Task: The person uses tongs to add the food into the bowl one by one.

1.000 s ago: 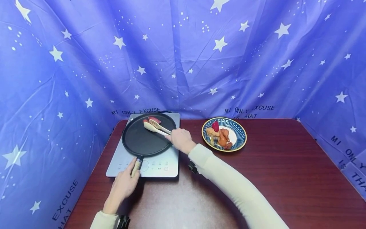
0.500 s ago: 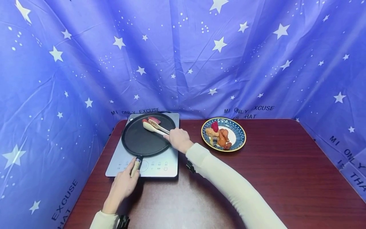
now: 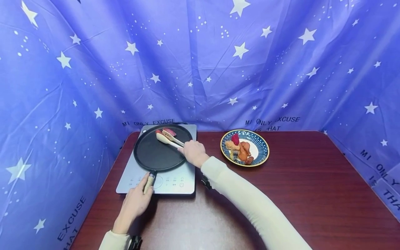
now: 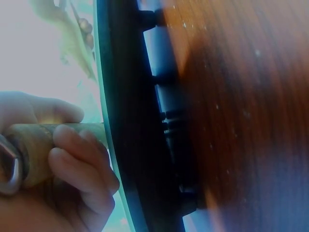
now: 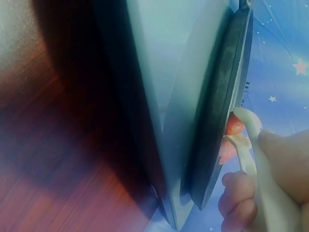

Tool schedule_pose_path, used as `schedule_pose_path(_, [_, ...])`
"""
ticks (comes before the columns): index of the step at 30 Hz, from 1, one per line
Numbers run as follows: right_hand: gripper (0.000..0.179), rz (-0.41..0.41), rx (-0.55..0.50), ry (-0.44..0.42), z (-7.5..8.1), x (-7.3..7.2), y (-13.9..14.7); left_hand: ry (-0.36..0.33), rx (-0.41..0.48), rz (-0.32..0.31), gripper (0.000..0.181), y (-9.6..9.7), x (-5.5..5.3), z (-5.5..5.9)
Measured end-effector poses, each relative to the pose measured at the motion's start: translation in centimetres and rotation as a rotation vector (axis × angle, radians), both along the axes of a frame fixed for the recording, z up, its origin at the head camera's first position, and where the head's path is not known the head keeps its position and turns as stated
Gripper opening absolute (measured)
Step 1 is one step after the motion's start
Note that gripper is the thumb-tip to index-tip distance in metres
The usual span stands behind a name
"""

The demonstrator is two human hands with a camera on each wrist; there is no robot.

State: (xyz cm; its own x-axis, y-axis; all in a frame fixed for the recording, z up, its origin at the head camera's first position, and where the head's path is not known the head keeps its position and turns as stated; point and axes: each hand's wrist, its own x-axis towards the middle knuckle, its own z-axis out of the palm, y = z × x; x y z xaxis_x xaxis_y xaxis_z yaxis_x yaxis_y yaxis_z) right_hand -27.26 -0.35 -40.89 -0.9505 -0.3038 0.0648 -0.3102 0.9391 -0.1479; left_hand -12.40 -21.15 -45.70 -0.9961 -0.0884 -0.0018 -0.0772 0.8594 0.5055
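The left hand [image 3: 135, 201] wraps its grip round the handle [image 3: 149, 183]; the right hand [image 3: 195, 153] pinches tongs [image 3: 164, 139] at food [image 3: 170, 132] in the pan [image 3: 156, 154]. Tonging it seems in hand; next calls for steady squeezing.

"The pan [image 3: 156, 156]?"
"Left of centre; round, black; its pale handle [image 3: 149, 183] toward the bottom edge."
"And the tongs [image 3: 165, 140]?"
"Pale, slanting; tips, upper left, at the red food [image 5: 235, 126] inside the pan."

Free space over the pan [image 3: 148, 152] at left, tongs [image 3: 164, 139] across right
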Motion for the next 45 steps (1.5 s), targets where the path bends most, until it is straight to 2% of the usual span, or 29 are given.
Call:
schedule_pose_path(16, [0.046,-0.006,-0.012,-0.024,0.3,0.2,-0.4,-0.002,0.006,0.01,0.058,0.1,-0.1,0.0])
schedule_pose_path(29, [0.048,-0.005,-0.084,-0.026,1.1,0.3,1.0,-0.003,0.009,0.013,0.056,0.1,0.1,0.2])
schedule_pose_path(34, [0.05,-0.018,-0.087,-0.018,2.0,0.6,2.4,-0.003,0.013,0.008,0.057,0.1,-0.1,0.1])
schedule_pose_path(38, [0.049,-0.02,-0.085,0.021,2.6,1.1,4.0,0.005,0.016,0.007,0.057,0.1,-0.1,0.1])
schedule_pose_path(45, [0.049,-0.03,-0.094,0.09,3.2,2.3,8.1,-0.001,0.02,0.01,0.058,0.1,0.1,0.0])
